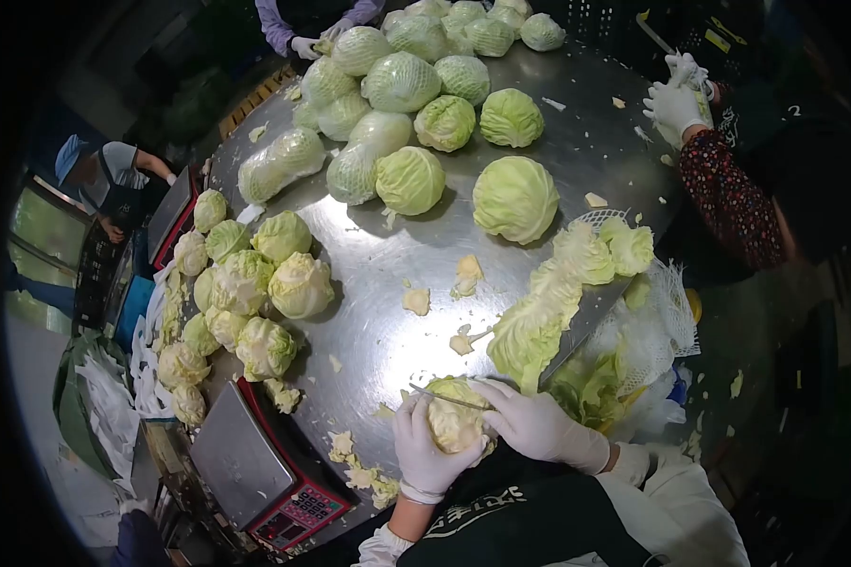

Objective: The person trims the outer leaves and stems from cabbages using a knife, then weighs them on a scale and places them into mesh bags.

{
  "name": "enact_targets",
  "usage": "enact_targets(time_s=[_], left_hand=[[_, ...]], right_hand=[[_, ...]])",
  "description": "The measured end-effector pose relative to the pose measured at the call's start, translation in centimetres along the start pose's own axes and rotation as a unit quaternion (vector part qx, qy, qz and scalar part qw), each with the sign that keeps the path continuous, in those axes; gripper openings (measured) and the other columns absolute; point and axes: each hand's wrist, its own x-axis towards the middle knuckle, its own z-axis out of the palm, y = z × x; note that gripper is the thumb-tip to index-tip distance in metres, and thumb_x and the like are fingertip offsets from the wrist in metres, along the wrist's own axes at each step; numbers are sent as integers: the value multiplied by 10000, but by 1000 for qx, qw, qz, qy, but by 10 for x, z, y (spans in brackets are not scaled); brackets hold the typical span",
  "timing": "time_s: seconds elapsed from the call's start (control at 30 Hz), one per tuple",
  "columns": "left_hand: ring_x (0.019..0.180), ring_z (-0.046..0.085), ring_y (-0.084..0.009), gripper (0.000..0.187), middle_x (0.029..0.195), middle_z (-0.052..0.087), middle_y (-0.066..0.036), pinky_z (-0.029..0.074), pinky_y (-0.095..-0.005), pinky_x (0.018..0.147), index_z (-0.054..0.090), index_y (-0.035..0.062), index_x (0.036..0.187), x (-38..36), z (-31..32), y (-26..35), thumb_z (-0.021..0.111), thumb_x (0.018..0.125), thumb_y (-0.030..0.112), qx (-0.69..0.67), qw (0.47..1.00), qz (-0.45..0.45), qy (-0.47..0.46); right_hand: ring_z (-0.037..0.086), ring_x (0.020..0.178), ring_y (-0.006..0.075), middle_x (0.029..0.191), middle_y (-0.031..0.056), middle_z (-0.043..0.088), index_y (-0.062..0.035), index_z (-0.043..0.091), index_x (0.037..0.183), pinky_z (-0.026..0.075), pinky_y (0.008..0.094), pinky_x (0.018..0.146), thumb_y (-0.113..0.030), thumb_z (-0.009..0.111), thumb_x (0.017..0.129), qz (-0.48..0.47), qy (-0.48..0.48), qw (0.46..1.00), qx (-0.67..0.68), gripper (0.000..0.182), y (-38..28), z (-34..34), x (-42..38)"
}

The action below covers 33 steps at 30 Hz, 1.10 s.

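A pale green cabbage (456,430) is held near the table's front edge, close to my body. My left hand (427,452), in a white glove, wraps round its left and lower side. In my gloved right hand (544,427) is a knife, its thin blade (451,399) lying across the top of the cabbage; the handle is hidden in the fingers. Just beyond my right hand, loose cabbage leaves (529,326) lie along the table's right edge. Cut stem pieces (463,342) are scattered on the metal table (378,350) ahead.
Left stand a heap of small cabbages (246,283) and a red-framed scale (246,458). Whole cabbages (515,198) and net-wrapped ones (402,82) fill the far side. A co-worker's gloved hands (676,104) are at the right. Leaves lie in a bag (596,383) below the edge.
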Motion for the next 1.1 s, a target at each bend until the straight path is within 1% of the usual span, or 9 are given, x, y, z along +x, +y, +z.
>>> enact_targets(time_s=[0.2,0.3,0.4,0.6,0.67,0.77,0.9,0.97,1.1], left_hand=[[1120,528,-418,885,1226,492,-234,466,-494,942,571,25,1327,3,-6,11,911,607,410,10,999,9,-36],[1097,522,-408,866,1207,487,-227,458,-504,919,589,49,1315,1,-5,14,901,611,444,36,998,9,-44],[1105,513,-404,856,1202,493,-219,442,-520,923,598,75,1314,2,-9,21,898,616,468,65,996,34,-44],[1226,473,-436,834,1284,506,-196,395,-565,1003,603,122,1322,-23,-25,10,896,624,472,94,989,76,-89],[1259,458,-452,831,1309,506,-191,383,-578,1026,603,128,1324,-33,-32,7,895,624,467,122,983,87,-106],[1303,404,-506,885,1359,477,-230,348,-602,1074,576,122,1361,-47,-38,7,911,618,467,114,988,52,-90],[1326,408,-523,1021,1454,399,-262,374,-551,1114,481,72,1425,-50,-16,19,968,601,426,21,998,36,-53],[1331,407,-525,1003,1470,387,-274,371,-553,1117,476,74,1437,-52,-7,6,958,627,418,36,997,39,-54],[1339,385,-529,924,1488,377,-263,333,-616,1110,481,96,1458,-49,-8,5,905,710,433,70,994,66,-50]], right_hand=[[674,1057,373,1153,203,700,-64,635,1314,524,443,905,-315,503,1042,79,-81,990,85,393,21,-33,23],[684,1021,357,1104,196,706,-75,655,1285,533,426,876,-372,541,1022,-6,-51,995,89,412,23,-25,18],[653,670,265,804,138,690,-62,709,1183,526,365,661,-391,730,912,-10,51,995,91,427,19,-16,23],[689,661,339,659,147,651,-31,704,918,550,410,650,-343,747,867,84,175,978,81,319,48,1,55],[711,760,334,825,158,699,-59,708,1075,565,396,709,-340,763,851,134,127,982,26,363,58,-12,55],[681,1047,334,1306,129,605,-131,564,1411,544,413,903,-430,789,818,-12,83,995,60,701,31,-26,36],[650,1075,305,1341,162,566,-92,569,1405,535,326,909,-355,814,827,-68,-56,996,-31,680,-10,-16,26],[661,968,265,1197,158,622,-57,646,1292,535,311,842,-309,806,830,-189,-35,981,-23,550,4,-2,33],[631,701,236,796,111,653,-17,725,944,511,334,665,-296,755,853,-96,-80,977,175,295,18,-12,56]])
